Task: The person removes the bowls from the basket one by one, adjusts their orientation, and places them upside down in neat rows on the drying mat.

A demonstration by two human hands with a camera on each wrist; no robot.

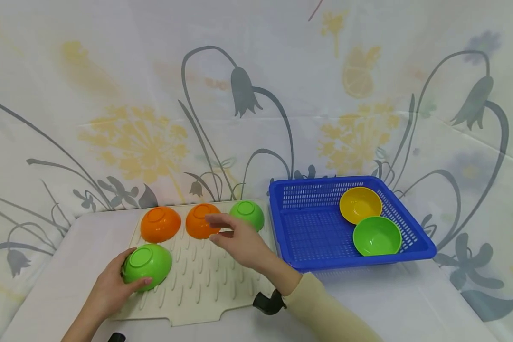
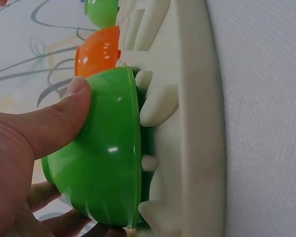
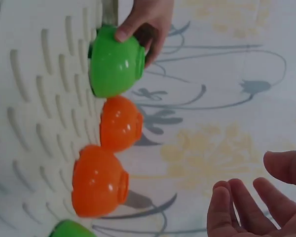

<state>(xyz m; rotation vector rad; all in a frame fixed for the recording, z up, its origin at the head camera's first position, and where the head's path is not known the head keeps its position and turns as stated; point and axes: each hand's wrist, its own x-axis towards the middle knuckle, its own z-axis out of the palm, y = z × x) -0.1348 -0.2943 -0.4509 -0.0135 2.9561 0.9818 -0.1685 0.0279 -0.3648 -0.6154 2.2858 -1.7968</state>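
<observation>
In the head view my left hand grips an upside-down green bowl at the near left of a cream ridged drying mat. The left wrist view shows the thumb across the bowl's outer side and fingers around its far side, its rim down among the ridges. My right hand is held above the mat with fingers apart and nothing between them. It partly covers an upturned orange bowl and overlaps the edge of another upturned green bowl. A second orange bowl sits upturned at the back left.
A blue plastic basket stands to the right of the mat. Inside, at its right side, a yellow bowl and a green bowl lie with their openings up. Behind the table hangs a flower-patterned cloth.
</observation>
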